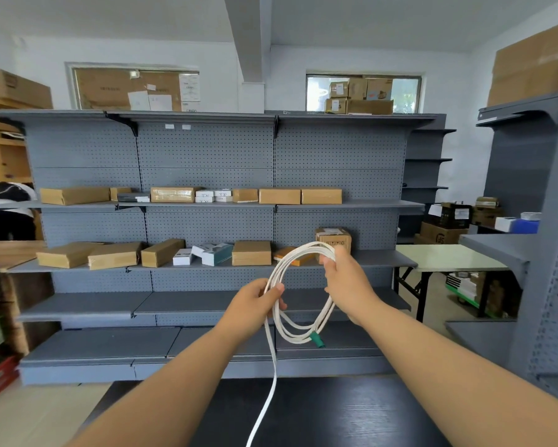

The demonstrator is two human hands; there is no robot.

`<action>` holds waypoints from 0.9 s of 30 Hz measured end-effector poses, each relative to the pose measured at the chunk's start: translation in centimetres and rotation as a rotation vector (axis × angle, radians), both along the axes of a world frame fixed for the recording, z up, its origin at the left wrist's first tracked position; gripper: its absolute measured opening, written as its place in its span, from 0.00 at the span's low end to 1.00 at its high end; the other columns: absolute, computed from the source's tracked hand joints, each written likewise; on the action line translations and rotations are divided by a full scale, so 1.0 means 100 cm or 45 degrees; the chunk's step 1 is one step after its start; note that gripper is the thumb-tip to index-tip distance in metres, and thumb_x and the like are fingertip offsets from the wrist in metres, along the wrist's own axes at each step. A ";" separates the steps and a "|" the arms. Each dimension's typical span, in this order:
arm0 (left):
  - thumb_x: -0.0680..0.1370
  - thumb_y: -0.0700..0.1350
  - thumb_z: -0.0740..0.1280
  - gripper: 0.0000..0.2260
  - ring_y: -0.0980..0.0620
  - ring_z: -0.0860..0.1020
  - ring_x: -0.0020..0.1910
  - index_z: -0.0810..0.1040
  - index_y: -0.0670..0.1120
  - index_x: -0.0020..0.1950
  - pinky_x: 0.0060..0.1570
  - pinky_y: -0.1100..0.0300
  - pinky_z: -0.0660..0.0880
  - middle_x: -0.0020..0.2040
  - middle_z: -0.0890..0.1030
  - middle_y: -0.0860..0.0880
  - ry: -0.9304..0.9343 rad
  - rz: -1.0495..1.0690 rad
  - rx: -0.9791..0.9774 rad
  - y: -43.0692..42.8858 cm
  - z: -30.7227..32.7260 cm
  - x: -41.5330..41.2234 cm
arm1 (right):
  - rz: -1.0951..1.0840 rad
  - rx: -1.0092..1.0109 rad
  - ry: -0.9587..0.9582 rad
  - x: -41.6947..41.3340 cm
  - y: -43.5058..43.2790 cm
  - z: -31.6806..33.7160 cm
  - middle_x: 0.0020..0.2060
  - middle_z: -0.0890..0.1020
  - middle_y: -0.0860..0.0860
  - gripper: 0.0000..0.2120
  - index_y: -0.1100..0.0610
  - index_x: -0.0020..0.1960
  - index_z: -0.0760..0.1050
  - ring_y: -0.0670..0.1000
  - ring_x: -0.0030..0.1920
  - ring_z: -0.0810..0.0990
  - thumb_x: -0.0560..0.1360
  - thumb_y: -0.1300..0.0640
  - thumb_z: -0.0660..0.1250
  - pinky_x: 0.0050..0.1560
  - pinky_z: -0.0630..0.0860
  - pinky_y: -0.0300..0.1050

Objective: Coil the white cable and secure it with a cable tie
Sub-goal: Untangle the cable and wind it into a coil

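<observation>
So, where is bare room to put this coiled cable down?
The dark table below the left hand and right hand is bare on both sides of the strand hanging from the white cable. The two lower grey shelves are bare too, also the pale folding table at right. Crowded: the two shelves above, lined with boxes.

White cable (272, 366) with a green end cap (317, 339). Near, a black table (319, 414). Far, grey shelving (206, 150) with a dotted backing and brown boxes (251, 253). Right, a tabletop (448, 258), perhaps pale green.
</observation>
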State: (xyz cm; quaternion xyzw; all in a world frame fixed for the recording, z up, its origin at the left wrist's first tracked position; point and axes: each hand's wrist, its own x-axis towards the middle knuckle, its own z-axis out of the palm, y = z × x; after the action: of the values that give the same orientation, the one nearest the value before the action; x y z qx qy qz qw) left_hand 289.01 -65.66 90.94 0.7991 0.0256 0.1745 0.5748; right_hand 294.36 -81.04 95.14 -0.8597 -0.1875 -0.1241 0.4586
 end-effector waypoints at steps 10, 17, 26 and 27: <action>0.82 0.46 0.54 0.10 0.55 0.76 0.27 0.72 0.42 0.50 0.31 0.63 0.74 0.33 0.75 0.47 -0.087 0.086 -0.091 -0.018 -0.006 -0.007 | 0.025 0.032 0.011 -0.003 -0.006 0.000 0.48 0.74 0.56 0.08 0.62 0.56 0.66 0.57 0.42 0.79 0.82 0.58 0.53 0.34 0.79 0.46; 0.82 0.48 0.54 0.10 0.52 0.76 0.27 0.71 0.44 0.49 0.44 0.47 0.78 0.28 0.69 0.49 -0.143 0.170 -0.222 -0.023 -0.009 -0.004 | 0.062 0.177 0.101 -0.004 -0.003 0.000 0.47 0.71 0.55 0.09 0.61 0.59 0.66 0.54 0.44 0.75 0.82 0.59 0.53 0.39 0.80 0.45; 0.79 0.52 0.60 0.11 0.57 0.73 0.30 0.71 0.48 0.57 0.39 0.57 0.75 0.37 0.71 0.51 -0.198 0.155 -0.236 -0.027 -0.006 -0.008 | -0.121 0.402 0.209 -0.001 0.008 -0.001 0.37 0.69 0.49 0.10 0.61 0.58 0.67 0.48 0.34 0.70 0.82 0.60 0.50 0.52 0.79 0.61; 0.79 0.51 0.60 0.10 0.55 0.74 0.32 0.72 0.48 0.58 0.37 0.60 0.73 0.38 0.72 0.51 -0.186 0.135 -0.245 -0.024 -0.006 -0.008 | -0.130 0.420 0.217 0.000 0.009 -0.001 0.37 0.68 0.48 0.10 0.61 0.59 0.67 0.48 0.35 0.70 0.82 0.60 0.50 0.52 0.78 0.62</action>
State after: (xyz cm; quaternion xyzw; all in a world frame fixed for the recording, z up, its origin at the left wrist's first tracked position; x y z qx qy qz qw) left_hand 288.19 -68.11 90.32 0.7230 0.0426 0.2590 0.6391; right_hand 294.35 -80.19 95.06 -0.7888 -0.0812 -0.1031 0.6005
